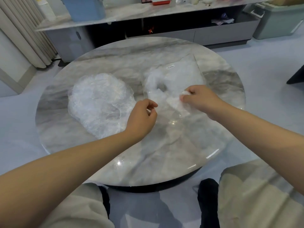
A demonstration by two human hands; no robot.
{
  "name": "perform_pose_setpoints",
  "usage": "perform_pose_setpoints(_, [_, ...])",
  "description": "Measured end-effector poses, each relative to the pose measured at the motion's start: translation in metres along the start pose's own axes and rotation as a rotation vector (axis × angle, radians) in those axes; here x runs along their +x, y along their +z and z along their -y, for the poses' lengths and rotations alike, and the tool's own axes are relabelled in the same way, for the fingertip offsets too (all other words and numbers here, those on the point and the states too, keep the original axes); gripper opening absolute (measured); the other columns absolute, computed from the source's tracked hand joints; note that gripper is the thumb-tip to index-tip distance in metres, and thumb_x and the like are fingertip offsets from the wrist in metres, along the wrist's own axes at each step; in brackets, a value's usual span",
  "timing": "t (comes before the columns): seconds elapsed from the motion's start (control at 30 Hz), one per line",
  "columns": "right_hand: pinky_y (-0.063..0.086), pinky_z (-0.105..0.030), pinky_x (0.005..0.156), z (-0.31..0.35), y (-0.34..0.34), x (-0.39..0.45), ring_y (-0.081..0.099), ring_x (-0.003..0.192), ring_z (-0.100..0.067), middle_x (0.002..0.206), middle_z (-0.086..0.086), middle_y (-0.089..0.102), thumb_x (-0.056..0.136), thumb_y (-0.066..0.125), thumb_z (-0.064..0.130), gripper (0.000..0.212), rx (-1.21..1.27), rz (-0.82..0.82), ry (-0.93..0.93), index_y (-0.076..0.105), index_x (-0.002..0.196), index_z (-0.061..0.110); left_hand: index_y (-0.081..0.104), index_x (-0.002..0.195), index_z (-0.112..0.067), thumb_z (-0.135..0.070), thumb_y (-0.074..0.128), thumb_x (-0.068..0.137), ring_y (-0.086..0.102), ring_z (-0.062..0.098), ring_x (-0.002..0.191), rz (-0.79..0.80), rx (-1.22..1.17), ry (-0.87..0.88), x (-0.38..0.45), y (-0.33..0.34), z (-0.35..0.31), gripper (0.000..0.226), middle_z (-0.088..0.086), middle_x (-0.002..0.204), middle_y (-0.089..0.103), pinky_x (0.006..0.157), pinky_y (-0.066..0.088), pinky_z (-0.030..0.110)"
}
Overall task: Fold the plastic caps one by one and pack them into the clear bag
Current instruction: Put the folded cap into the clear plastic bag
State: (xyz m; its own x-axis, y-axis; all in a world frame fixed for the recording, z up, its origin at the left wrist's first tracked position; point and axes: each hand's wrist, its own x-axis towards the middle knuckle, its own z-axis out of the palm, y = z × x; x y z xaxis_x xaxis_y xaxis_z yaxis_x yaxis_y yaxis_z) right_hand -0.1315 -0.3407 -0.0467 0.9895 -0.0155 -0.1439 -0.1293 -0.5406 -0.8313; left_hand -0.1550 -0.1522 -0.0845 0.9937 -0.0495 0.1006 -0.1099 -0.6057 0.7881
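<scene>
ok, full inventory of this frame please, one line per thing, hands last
pile of plastic caps: one heap, count unclear, clear-white, left half of table
clear bag: one, transparent with a small white label, right half of table, holds folded caps
folded cap: one, clear-white, at the bag's near end, in the right hand
round table: one, grey marble
low cabinet: one, marble top with grey fronts, behind table
blue bin: one, on cabinet, left
green bin: one, on floor, far right
curtain: beige, far left
left hand: fingers curled; whether it pinches film cannot be told
right hand: pinches the folded cap
</scene>
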Motion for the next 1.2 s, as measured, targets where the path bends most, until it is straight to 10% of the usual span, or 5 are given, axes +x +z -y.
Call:
perform_pose_setpoints(0.23, [0.047, -0.024, 0.060, -0.009, -0.006, 0.018, 0.059, 0.067, -0.022, 0.079, -0.007, 0.059, 0.086, 0.053, 0.011, 0.008, 0.497, -0.018, 0.292, 0.058, 0.080, 0.008, 0.054, 0.095, -0.023, -0.024, 0.046, 0.097, 0.051, 0.002, 0.052, 0.020, 0.079, -0.058, 0.025, 0.011, -0.001, 0.008, -0.009, 0.081, 0.066, 0.051, 0.039, 0.022])
perform_pose_setpoints(0.4, [0.024, -0.026, 0.050, -0.005, -0.006, 0.007, 0.030, 0.055, -0.017, 0.063, 0.000, 0.036, 0.079, 0.058, 0.016, 0.013, 0.160, 0.015, 0.249, 0.048, 0.070, 0.015, 0.051, 0.089, -0.024, -0.046, 0.060, 0.086, 0.061, 0.005, 0.063, 0.184, 0.362, -0.045, 0.020, 0.019, 0.008, 0.024, -0.009, 0.065, 0.069, 0.062, 0.048, 0.027])
perform_pose_setpoints(0.73, [0.024, -0.030, 0.054, -0.017, 0.022, 0.013, 0.032, 0.062, -0.022, 0.068, -0.012, 0.034, 0.080, 0.053, 0.015, 0.027, -0.144, 0.117, 0.052, 0.037, 0.060, 0.009, 0.038, 0.140, -0.031, -0.040, 0.053, 0.092, 0.060, 0.019, 0.097, 0.234, 0.809, 0.162, 0.017, 0.023, 0.012, 0.051, -0.001, 0.103, 0.064, 0.066, 0.037, 0.027])
perform_pose_setpoints(1.03, [0.023, -0.027, 0.046, -0.030, 0.049, 0.041, 0.029, 0.051, -0.015, 0.054, 0.000, 0.030, 0.084, 0.053, 0.014, 0.038, -0.070, -0.093, 0.115, 0.029, 0.055, 0.016, 0.009, 0.150, -0.009, -0.044, 0.057, 0.087, 0.016, 0.028, 0.137, 0.234, 0.863, 0.191, 0.008, 0.027, 0.013, 0.086, 0.008, 0.155, 0.000, 0.104, 0.026, 0.036])
perform_pose_setpoints(1.2, [0.039, -0.031, 0.062, -0.030, 0.057, 0.058, 0.046, 0.067, -0.019, 0.066, -0.005, 0.051, 0.086, 0.062, 0.024, 0.022, 0.163, -0.204, 0.126, 0.062, 0.073, 0.007, 0.013, 0.148, -0.009, -0.039, 0.058, 0.087, 0.023, 0.023, 0.133, 0.246, 0.702, 0.199, -0.001, 0.025, 0.007, 0.081, 0.002, 0.152, 0.009, 0.102, 0.023, 0.032])
